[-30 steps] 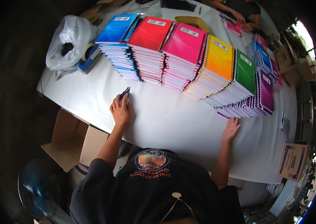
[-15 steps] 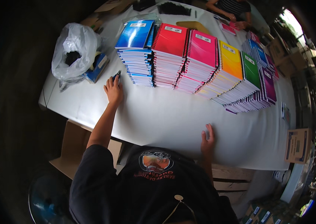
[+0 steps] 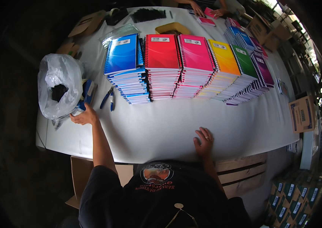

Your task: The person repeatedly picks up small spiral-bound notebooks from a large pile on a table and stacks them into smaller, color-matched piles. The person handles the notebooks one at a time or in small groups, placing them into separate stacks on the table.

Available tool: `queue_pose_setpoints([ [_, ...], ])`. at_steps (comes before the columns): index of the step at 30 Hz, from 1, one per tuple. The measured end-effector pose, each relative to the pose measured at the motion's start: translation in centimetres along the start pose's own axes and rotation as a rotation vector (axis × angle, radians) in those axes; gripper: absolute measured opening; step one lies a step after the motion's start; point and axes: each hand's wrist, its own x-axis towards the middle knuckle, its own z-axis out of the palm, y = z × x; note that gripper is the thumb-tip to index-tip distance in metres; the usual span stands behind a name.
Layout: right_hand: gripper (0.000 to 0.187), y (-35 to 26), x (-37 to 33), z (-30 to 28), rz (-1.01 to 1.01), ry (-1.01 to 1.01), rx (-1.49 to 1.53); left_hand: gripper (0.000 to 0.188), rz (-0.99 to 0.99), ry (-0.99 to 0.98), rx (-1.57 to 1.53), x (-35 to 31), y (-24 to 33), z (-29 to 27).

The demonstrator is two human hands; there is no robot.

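Observation:
My left hand [image 3: 84, 116] reaches to the left edge of the white table [image 3: 149, 129]. Its fingers touch the low end of a small blue box [image 3: 89, 91] beside a clear plastic bag [image 3: 56, 89]; whether they grip it is hidden. Two blue pens [image 3: 108, 98] lie loose just right of that hand. My right hand [image 3: 204, 141] rests flat on the cloth near the front edge, fingers spread, holding nothing. Behind both hands stands a row of spiral notebook stacks: blue [image 3: 124, 57], red [image 3: 162, 51], pink [image 3: 195, 51], yellow [image 3: 225, 57], green [image 3: 244, 60] and purple [image 3: 263, 70].
Another person's hands [image 3: 206, 9] work with pink booklets at the far edge. A tape dispenser [image 3: 113, 14], a black pile [image 3: 147, 14] and a yellow tray [image 3: 172, 27] lie at the back. Cardboard boxes stand under the table [image 3: 79, 178] and at the right [image 3: 301, 114].
My left hand has let go of the blue pen and moved left to the blue box by the bag. My right hand has slid left along the front edge.

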Motion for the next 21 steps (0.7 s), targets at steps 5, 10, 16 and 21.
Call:
queue_pose_setpoints([
  [5, 0.032, -0.1, 0.2, -0.4, -0.055, -0.008, -0.024, 0.092, 0.087, -0.439, -0.395, 3.1, -1.1, -1.0],
  [10, 0.033, 0.0, 0.6, -2.0, -0.113, -0.098, 0.034, 0.086, 0.009, -0.393, -0.252, -1.1, -1.0, -6.4],
  [16, 0.033, 2.7, 1.7, -3.8, -0.138, -0.258, 0.318, 0.070, 0.073, -0.378, -0.277, -7.9, -2.0, -12.8],
  [21, 0.031, 4.2, 3.7, -6.2, -0.100, -0.223, 0.443, 0.085, 0.123, -0.129, 0.070, -9.8, 0.9, -16.3],
])
